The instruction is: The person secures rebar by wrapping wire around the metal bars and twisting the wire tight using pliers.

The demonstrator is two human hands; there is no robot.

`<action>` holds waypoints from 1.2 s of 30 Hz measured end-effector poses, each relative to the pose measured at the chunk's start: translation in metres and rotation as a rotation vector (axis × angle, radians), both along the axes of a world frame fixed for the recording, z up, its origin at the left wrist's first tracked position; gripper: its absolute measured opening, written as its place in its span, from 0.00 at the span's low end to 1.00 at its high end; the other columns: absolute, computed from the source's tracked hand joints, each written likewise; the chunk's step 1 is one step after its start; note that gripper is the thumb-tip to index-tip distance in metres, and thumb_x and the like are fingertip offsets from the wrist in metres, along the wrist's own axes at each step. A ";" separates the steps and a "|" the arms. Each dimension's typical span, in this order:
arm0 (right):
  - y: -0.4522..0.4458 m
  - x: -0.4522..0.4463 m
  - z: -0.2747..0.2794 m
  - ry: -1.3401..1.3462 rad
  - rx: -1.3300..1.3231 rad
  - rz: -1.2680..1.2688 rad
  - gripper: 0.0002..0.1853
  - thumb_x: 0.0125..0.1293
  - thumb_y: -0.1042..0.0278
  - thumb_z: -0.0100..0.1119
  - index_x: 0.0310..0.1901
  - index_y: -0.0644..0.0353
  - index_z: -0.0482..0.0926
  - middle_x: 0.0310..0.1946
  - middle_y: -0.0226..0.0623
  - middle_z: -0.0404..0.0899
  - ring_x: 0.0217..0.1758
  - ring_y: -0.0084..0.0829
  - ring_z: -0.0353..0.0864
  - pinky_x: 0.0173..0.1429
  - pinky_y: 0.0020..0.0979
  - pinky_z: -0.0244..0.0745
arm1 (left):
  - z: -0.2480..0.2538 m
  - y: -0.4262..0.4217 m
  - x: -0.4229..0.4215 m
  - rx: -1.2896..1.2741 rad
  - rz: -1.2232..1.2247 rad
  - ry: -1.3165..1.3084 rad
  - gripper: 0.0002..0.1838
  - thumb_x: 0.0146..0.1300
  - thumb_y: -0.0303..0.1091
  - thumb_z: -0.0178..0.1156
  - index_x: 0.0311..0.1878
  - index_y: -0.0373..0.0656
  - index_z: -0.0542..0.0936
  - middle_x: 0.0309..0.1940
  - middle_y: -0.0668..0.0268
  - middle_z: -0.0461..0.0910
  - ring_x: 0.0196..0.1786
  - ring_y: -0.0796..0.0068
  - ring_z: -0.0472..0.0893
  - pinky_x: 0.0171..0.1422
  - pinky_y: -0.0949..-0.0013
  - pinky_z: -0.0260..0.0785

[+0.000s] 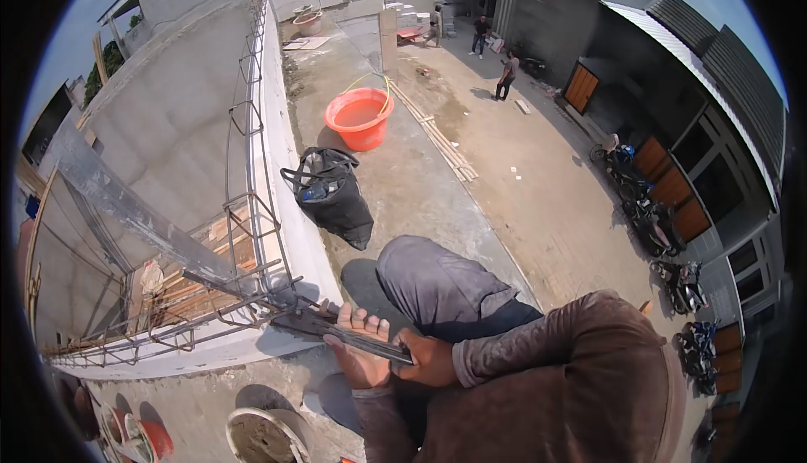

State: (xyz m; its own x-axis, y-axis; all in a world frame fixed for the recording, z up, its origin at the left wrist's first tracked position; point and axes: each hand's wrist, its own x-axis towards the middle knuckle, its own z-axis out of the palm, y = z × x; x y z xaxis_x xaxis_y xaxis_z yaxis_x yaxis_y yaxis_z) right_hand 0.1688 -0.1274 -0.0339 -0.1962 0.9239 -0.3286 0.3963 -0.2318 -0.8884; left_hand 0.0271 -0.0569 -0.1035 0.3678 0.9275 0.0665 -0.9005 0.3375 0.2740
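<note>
My left hand [361, 370] is palm up beside the wall corner. A long, narrow dark metal bar [370, 343] crosses its palm, with the fingers bent up past it and the thumb to the left. My right hand [429, 359] is closed around the near end of the bar; its exact kind is unclear. The bar's far end meets the corner of a rebar cage [267, 299], where thin rods cross and hide the contact. This cage runs along the top of the white wall [294, 244].
A black bag [332, 198] and an orange bucket [360, 118] stand ahead, near bamboo poles [437, 139]. Below left sits a bucket of grey mix [261, 439]. A deep wall drop lies left. People [507, 74] and parked motorcycles [651, 223] are in the yard.
</note>
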 end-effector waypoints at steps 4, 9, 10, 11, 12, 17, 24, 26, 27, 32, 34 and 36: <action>0.003 0.023 0.002 -0.268 0.057 0.002 0.24 0.62 0.61 0.65 0.53 0.60 0.65 0.39 0.49 0.79 0.44 0.53 0.81 0.51 0.45 0.75 | 0.047 -0.020 0.021 -0.157 0.343 0.493 0.34 0.72 0.55 0.54 0.72 0.42 0.62 0.67 0.53 0.65 0.66 0.54 0.70 0.67 0.50 0.64; 0.001 0.069 0.032 -0.693 0.608 -0.022 0.30 0.58 0.66 0.67 0.60 0.58 0.65 0.47 0.46 0.76 0.51 0.53 0.78 0.55 0.49 0.72 | 0.083 -0.023 0.017 -0.185 0.151 0.671 0.32 0.72 0.51 0.54 0.70 0.39 0.63 0.66 0.51 0.66 0.64 0.55 0.72 0.66 0.50 0.66; 0.001 0.075 0.039 -0.693 0.592 -0.031 0.30 0.58 0.66 0.67 0.60 0.58 0.65 0.47 0.46 0.76 0.51 0.53 0.78 0.55 0.49 0.72 | 0.092 -0.020 0.019 -0.145 0.075 0.710 0.31 0.72 0.50 0.54 0.69 0.37 0.63 0.63 0.50 0.69 0.61 0.57 0.75 0.64 0.51 0.69; 0.002 0.081 0.052 -0.773 0.639 -0.022 0.33 0.57 0.67 0.67 0.64 0.56 0.65 0.46 0.44 0.75 0.51 0.51 0.78 0.55 0.49 0.73 | 0.099 -0.017 0.023 -0.156 0.063 0.713 0.31 0.72 0.50 0.54 0.69 0.37 0.63 0.63 0.50 0.69 0.61 0.57 0.75 0.64 0.51 0.69; 0.002 0.086 0.064 -0.846 0.685 -0.002 0.36 0.55 0.69 0.67 0.67 0.54 0.65 0.46 0.42 0.75 0.50 0.49 0.78 0.54 0.48 0.73 | 0.106 -0.013 0.027 -0.078 0.045 0.729 0.31 0.72 0.51 0.54 0.66 0.34 0.65 0.57 0.49 0.73 0.56 0.55 0.79 0.61 0.53 0.71; 0.011 0.108 0.100 -0.974 0.593 0.101 0.46 0.52 0.74 0.66 0.75 0.46 0.60 0.39 0.41 0.76 0.41 0.44 0.80 0.48 0.42 0.76 | 0.122 0.011 0.034 0.113 -0.062 0.826 0.25 0.76 0.46 0.51 0.57 0.29 0.75 0.36 0.58 0.79 0.37 0.65 0.84 0.49 0.64 0.79; 0.045 0.187 0.085 -0.041 -0.088 0.098 0.27 0.64 0.79 0.55 0.67 0.60 0.71 0.42 0.42 0.83 0.44 0.34 0.84 0.49 0.31 0.78 | 0.109 0.033 0.029 0.070 -0.093 1.016 0.24 0.77 0.46 0.48 0.57 0.32 0.77 0.20 0.77 0.62 0.21 0.91 0.60 0.24 0.80 0.54; 0.054 0.209 0.064 0.316 -0.300 0.067 0.21 0.70 0.75 0.53 0.64 0.68 0.71 0.39 0.36 0.82 0.38 0.24 0.82 0.46 0.27 0.78 | 0.105 0.030 0.039 -0.008 0.064 1.009 0.23 0.78 0.46 0.47 0.57 0.33 0.77 0.19 0.77 0.61 0.20 0.90 0.60 0.23 0.80 0.54; 0.059 0.217 0.054 0.333 -0.314 0.079 0.21 0.70 0.75 0.53 0.64 0.68 0.71 0.39 0.36 0.82 0.38 0.24 0.82 0.46 0.27 0.78 | 0.103 0.027 0.042 -0.070 0.197 0.995 0.23 0.78 0.46 0.46 0.57 0.34 0.76 0.18 0.77 0.60 0.20 0.89 0.59 0.23 0.80 0.54; 0.108 0.273 -0.029 0.075 -0.253 -0.068 0.12 0.69 0.68 0.58 0.51 0.62 0.79 0.29 0.29 0.79 0.26 0.20 0.78 0.32 0.25 0.74 | 0.104 -0.003 0.039 -0.091 0.313 1.038 0.18 0.78 0.44 0.45 0.51 0.38 0.76 0.16 0.76 0.58 0.17 0.87 0.59 0.22 0.81 0.52; 0.142 0.281 -0.090 -0.163 -0.121 -0.063 0.07 0.66 0.69 0.58 0.41 0.62 0.79 0.25 0.30 0.78 0.24 0.25 0.78 0.30 0.31 0.74 | 0.095 -0.016 0.033 -0.146 0.356 1.239 0.20 0.76 0.47 0.46 0.53 0.37 0.75 0.16 0.75 0.58 0.17 0.86 0.59 0.22 0.81 0.53; 0.181 0.274 -0.133 -0.245 -0.134 -0.024 0.07 0.66 0.69 0.59 0.42 0.59 0.79 0.26 0.31 0.78 0.24 0.27 0.78 0.33 0.31 0.75 | 0.094 -0.024 0.036 -0.260 0.424 1.271 0.23 0.74 0.51 0.51 0.53 0.37 0.75 0.16 0.74 0.58 0.17 0.86 0.59 0.21 0.80 0.52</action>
